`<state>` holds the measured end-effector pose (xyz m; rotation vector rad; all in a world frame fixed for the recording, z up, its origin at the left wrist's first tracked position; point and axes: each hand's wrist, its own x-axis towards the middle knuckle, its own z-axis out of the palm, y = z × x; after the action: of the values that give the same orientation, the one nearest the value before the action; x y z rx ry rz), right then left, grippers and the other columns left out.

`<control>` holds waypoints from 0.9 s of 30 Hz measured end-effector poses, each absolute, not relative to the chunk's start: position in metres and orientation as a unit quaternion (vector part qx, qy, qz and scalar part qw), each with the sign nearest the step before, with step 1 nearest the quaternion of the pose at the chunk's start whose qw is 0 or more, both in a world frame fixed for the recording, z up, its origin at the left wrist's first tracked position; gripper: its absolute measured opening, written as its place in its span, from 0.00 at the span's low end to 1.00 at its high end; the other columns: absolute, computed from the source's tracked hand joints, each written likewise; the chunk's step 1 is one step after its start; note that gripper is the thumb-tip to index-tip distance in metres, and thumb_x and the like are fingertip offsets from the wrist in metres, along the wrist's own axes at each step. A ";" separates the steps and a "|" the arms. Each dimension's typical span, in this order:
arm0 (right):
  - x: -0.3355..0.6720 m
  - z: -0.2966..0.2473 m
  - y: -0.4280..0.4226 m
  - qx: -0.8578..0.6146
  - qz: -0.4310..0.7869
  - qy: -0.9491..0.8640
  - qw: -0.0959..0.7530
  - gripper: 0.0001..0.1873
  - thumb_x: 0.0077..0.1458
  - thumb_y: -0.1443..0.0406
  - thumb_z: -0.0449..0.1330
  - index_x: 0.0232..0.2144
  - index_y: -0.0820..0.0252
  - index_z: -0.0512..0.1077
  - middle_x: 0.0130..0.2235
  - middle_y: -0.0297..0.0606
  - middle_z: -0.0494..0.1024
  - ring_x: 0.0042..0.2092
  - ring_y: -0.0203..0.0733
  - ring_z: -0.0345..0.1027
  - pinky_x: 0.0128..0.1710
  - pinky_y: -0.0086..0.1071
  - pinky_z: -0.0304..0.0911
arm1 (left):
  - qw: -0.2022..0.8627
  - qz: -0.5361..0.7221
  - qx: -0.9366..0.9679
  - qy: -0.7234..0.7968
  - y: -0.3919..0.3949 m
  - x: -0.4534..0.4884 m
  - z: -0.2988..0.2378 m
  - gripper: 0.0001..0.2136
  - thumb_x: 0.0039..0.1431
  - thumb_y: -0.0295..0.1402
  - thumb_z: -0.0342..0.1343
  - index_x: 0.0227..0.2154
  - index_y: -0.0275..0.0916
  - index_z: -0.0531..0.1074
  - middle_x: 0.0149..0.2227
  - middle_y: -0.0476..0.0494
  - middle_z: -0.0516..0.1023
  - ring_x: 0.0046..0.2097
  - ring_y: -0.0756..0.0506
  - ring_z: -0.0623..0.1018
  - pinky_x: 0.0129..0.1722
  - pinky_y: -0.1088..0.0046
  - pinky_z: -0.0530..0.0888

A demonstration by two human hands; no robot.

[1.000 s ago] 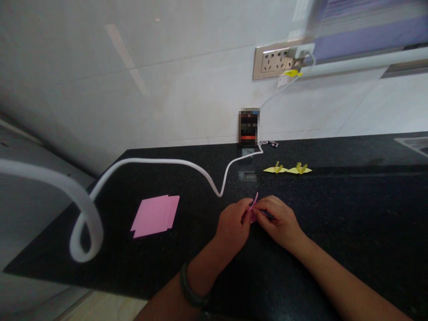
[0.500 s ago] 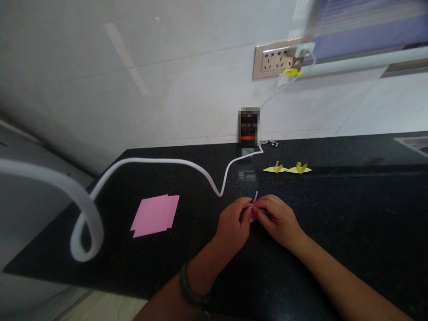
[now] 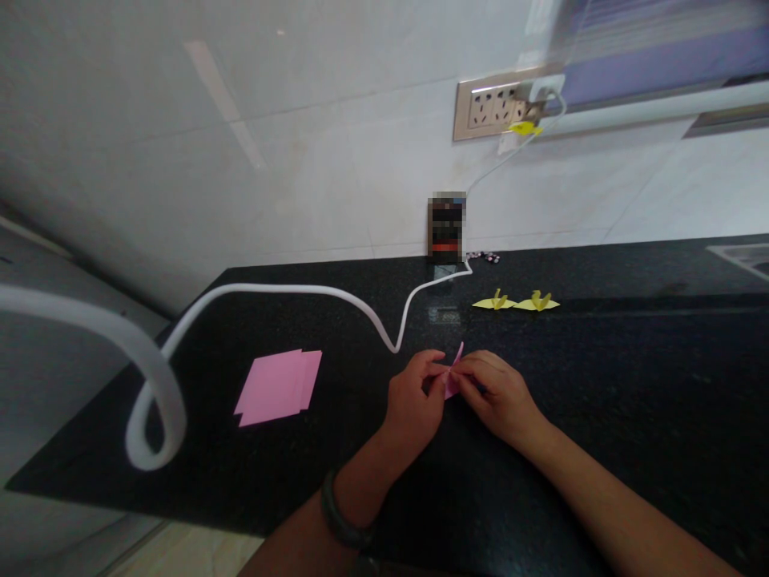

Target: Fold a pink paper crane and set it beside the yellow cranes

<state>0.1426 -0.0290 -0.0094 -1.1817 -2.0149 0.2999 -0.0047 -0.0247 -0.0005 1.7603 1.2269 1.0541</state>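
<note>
A small folded pink paper (image 3: 453,378) stands between my two hands on the black countertop (image 3: 630,385), one pointed tip sticking up. My left hand (image 3: 414,397) pinches its left side with thumb and fingertips. My right hand (image 3: 498,394) pinches the right side, fingers curled over it. A dark bangle sits on my left wrist. Most of the paper is hidden by my fingers.
A stack of flat pink paper sheets (image 3: 279,386) lies to the left. Two yellow folded paper birds (image 3: 517,302) sit farther back. A white cable (image 3: 288,292) runs from a phone (image 3: 447,228) leaning on the wall, which is plugged into a socket strip (image 3: 489,108).
Both hands have shifted very slightly left and back while keeping their pinch on the pink paper. My left thumb has risen a little. Nothing else has moved.
</note>
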 end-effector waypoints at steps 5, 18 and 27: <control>0.143 -0.010 -0.028 -0.472 0.122 -0.785 0.382 0.07 0.50 0.70 0.50 0.29 0.59 0.68 0.31 0.39 0.71 0.34 0.39 0.63 0.35 0.35 0.60 | 0.416 0.429 0.657 0.459 -0.024 -0.002 -0.004 0.13 0.49 0.26 0.49 0.41 0.38 0.61 0.34 0.46 0.74 0.35 0.50 0.74 0.37 0.73 0.70; 0.144 -0.007 -0.029 -0.500 0.110 -0.772 0.376 0.13 0.51 0.68 0.51 0.40 0.59 0.65 0.41 0.42 0.66 0.42 0.41 0.60 0.39 0.35 0.60 | 0.359 0.395 0.711 0.458 -0.023 -0.004 -0.006 0.14 0.51 0.26 0.47 0.43 0.40 0.61 0.34 0.47 0.73 0.37 0.50 0.72 0.40 0.70 0.69; 0.142 -0.012 -0.026 -0.527 0.191 -0.716 0.416 0.07 0.50 0.65 0.52 0.30 0.60 0.70 0.32 0.40 0.69 0.35 0.39 0.64 0.34 0.32 0.61 | 0.228 0.463 0.723 0.458 -0.022 -0.005 -0.001 0.23 0.45 0.28 0.54 0.46 0.39 0.58 0.45 0.41 0.65 0.48 0.45 0.64 0.48 0.62 0.60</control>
<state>0.1417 -0.0264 -0.0123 -1.3239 -1.7964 0.4794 -0.0053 -0.0219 -0.0014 1.9924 1.2618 1.2763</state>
